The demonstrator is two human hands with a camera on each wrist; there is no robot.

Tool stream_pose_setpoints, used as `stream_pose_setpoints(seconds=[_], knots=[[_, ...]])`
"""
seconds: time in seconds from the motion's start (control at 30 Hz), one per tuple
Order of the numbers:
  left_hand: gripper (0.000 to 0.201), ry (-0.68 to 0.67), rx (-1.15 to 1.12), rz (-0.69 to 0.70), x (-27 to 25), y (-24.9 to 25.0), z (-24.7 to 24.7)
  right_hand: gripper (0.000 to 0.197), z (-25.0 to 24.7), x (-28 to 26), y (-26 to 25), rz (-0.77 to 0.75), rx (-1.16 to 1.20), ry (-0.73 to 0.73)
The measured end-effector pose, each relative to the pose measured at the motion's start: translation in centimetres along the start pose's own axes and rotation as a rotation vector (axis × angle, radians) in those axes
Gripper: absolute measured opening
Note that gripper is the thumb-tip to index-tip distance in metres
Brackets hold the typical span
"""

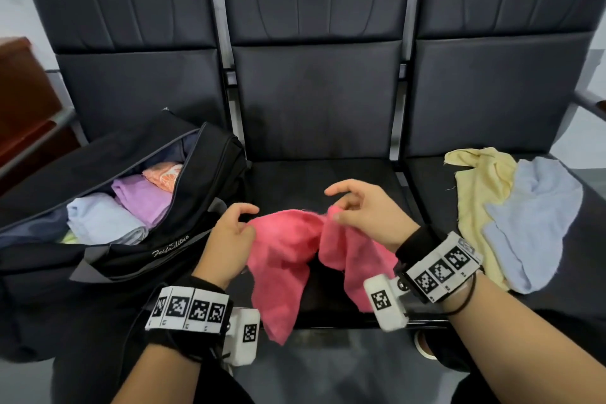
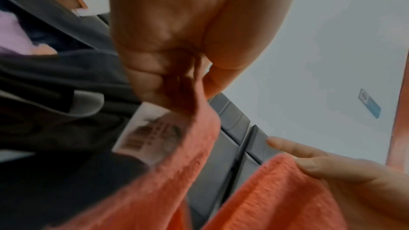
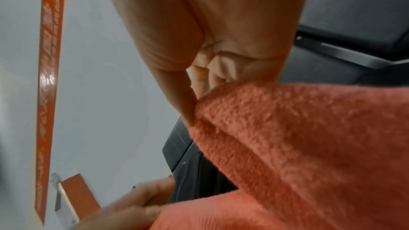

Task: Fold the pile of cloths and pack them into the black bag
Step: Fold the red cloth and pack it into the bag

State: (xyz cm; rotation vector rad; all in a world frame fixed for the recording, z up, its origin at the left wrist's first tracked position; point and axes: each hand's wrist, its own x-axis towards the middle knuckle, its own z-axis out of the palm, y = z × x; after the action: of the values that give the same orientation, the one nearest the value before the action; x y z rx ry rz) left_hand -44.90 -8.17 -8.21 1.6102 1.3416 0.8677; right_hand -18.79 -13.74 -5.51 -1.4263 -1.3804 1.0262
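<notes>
The left hand pinches one upper corner of the pink cloth between thumb and curled fingers; the right hand pinches the other upper edge with thumb and forefinger, its remaining fingers loosely spread. The cloth hangs between both hands above the front of the middle seat, its top edge running left to right and sagging at the centre, two lobes drooping toward the person. A white label sits near the left-hand corner. The black bag lies unzipped on the left seat, holding folded light-blue, purple and orange cloths. A yellow cloth and a blue cloth lie unfolded, overlapping, on the right seat.
</notes>
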Motion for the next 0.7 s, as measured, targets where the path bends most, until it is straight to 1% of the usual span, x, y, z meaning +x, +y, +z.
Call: stream_pose_setpoints(seconds=[0.07,0.13,0.2,0.27,0.43,0.5,0.57,0.63,0.7], knots=[[0.049,-0.113,-0.059,0.041,-0.9,0.5,1.2,0.047,1.0,-0.6,0.3,-0.016,0.036,-0.107],[0.056,-0.255,-0.031,0.137,-1.7,1.7,2.5,0.048,1.9,-0.9,0.5,-0.044,0.047,-0.176],[0.053,-0.376,-0.005,0.222,-2.2,2.7,3.6,0.045,2.4,-1.2,0.5,-0.071,0.014,-0.187],[0.046,-0.429,-0.052,0.213,-2.6,3.4,4.3,0.041,2.4,-1.4,0.5,-0.091,-0.022,-0.169],[0.017,-0.383,-0.005,0.151,-2.4,2.6,5.1,0.040,2.2,-2.1,1.1,-0.097,-0.002,-0.136],[0.018,-0.282,-0.028,0.114,-2.3,2.3,5.1,0.037,2.2,-2.4,1.7,-0.064,0.021,-0.123],[0.021,-0.175,-0.051,0.081,-1.9,2.0,4.6,0.029,1.8,-2.8,2.4,-0.018,-0.035,-0.118],[0.025,-0.127,-0.057,0.059,-1.4,1.7,3.7,0.019,1.1,-3.1,3.2,0.024,-0.094,-0.119],[0.029,-0.100,-0.031,0.059,-0.9,1.4,2.7,0.014,0.4,-3.4,3.6,0.044,-0.114,-0.136]])
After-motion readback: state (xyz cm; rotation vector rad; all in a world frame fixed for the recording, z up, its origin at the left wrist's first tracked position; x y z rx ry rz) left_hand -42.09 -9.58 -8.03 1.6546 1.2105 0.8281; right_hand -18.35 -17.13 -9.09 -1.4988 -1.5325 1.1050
